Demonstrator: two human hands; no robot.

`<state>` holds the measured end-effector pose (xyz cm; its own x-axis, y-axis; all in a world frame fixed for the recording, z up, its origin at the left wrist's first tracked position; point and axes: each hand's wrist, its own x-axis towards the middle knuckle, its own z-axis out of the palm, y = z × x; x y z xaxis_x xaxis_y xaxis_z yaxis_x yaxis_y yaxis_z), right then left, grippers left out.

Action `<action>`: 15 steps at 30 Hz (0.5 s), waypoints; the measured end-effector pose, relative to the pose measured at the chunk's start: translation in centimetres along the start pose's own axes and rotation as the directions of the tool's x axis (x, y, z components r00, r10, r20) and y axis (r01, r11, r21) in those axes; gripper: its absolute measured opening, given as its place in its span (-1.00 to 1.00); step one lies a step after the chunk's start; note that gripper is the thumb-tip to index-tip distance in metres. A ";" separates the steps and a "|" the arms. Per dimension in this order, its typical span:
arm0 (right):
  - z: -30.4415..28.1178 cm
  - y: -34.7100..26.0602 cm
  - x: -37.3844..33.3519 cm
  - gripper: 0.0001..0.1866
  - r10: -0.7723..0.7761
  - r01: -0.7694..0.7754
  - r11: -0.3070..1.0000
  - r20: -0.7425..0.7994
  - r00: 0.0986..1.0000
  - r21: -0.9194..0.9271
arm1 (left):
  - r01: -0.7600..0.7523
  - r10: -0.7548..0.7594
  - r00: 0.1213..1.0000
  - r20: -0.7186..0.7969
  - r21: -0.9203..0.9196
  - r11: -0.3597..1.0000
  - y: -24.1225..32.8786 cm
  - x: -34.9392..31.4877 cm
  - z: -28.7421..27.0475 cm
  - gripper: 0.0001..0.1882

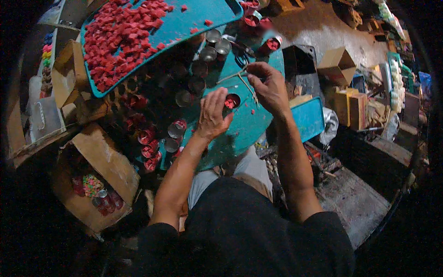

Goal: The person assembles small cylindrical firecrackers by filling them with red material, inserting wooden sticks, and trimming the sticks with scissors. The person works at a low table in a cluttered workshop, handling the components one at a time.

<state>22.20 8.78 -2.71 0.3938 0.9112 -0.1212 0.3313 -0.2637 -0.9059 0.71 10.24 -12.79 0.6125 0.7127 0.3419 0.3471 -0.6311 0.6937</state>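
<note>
On the green table [251,122] stands a small round metal tin [238,99] with red chunks in it. My left hand [213,113] is at its left side, fingers stretched out and thumb apart; whether they press on the tin I cannot tell. Just right of the tin, my right hand [270,85] pinches some thin pale sticks [253,89] with thumb and fingers. One stick slants left above the tin, another hangs down beside it. Small red bits lie on the table near the tin.
A blue-green tray [194,16] heaped with red chunks [122,39] spans the far left. Bare metal tins [207,54] cluster beyond my left hand, and filled tins [273,44] stand at the far edge. An open cardboard box [104,157] sits low left; a blue tray [308,121] lies right.
</note>
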 end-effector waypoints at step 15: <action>10.9 -13.5 21.6 -0.55 -0.555 0.763 0.397 0.529 0.642 -0.510 | 0.148 -0.149 0.988 -0.034 -0.037 0.988 -1.1 -0.7 2.1 -0.13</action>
<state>16.88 35.45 2.51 -0.3844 0.8989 0.2102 0.8691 0.4291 -0.2458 1.37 9.80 -15.10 0.5291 0.8091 0.2559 0.4072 -0.5067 0.7599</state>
